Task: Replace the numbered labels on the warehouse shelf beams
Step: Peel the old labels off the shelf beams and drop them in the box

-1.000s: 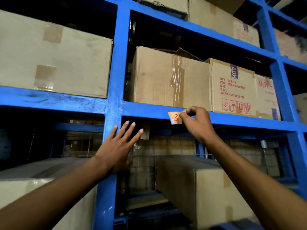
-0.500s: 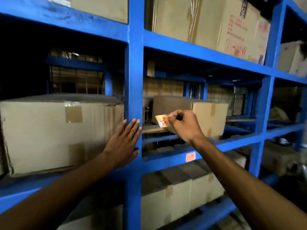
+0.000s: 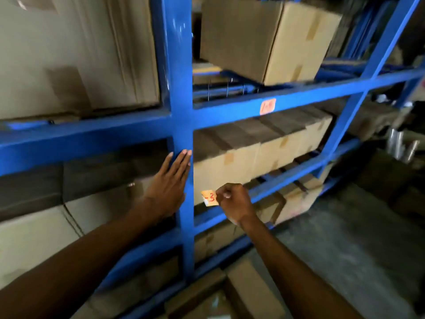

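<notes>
My right hand [image 3: 235, 202] pinches a small orange label [image 3: 209, 197] marked with a red "-3", holding it in front of a low blue shelf beam [image 3: 287, 183]. My left hand [image 3: 169, 185] lies flat, fingers straight, against the blue upright post [image 3: 181, 88]. Another orange label [image 3: 268, 106] with red writing is stuck on the beam above [image 3: 322, 94], up and to the right of my right hand.
Cardboard boxes [image 3: 257, 155] fill every shelf level, with a large one [image 3: 76, 51] at upper left and another [image 3: 271, 38] at upper right. A second blue upright [image 3: 358, 88] stands to the right. Grey concrete floor [image 3: 345, 249] lies at lower right, with boxes on it.
The view has dropped from the upper beam to the lower shelf levels. My right hand carried the "-3" label down with it. My left hand slid down the upright.
</notes>
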### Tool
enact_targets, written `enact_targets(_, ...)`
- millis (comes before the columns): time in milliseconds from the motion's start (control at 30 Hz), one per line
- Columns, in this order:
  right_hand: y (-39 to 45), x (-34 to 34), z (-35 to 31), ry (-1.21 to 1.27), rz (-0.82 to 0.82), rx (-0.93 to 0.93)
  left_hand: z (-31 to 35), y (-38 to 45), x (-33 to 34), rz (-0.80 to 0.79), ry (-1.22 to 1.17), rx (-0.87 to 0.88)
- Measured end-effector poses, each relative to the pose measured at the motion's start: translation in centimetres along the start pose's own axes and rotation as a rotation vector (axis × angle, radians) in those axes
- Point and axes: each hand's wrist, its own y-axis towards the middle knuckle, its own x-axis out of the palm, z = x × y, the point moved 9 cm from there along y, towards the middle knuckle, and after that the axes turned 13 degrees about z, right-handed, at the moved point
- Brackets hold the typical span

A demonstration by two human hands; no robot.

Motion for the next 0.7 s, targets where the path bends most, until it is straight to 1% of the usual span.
enact_targets(133,-2.5,3.4,7.0,-0.148,-0.098,0.070,3.0,-2.8,3.8,-0.048,0.043,0.062)
enact_targets(200,-3.8,4.6,10.2,-0.237,-0.143,0.099,3.5,-3.4,4.8,-0.035,0.064,0.070)
enact_targets(367,-8.1,6.4,17.7,-0.395,-0.226,0.304,3.8,-3.5,5.9,-0.007,0.083,0.060)
enact_targets(567,-10.9,7.1,21.7,-0.445,-0.231,0.429,4.3,-3.5,6.7,-0.020,0.084,0.054)
enact_targets(700,-11.9,7.8,23.2,-0.431,-0.270,0.485,4.4,-3.5,6.7,-0.017,0.070,0.064)
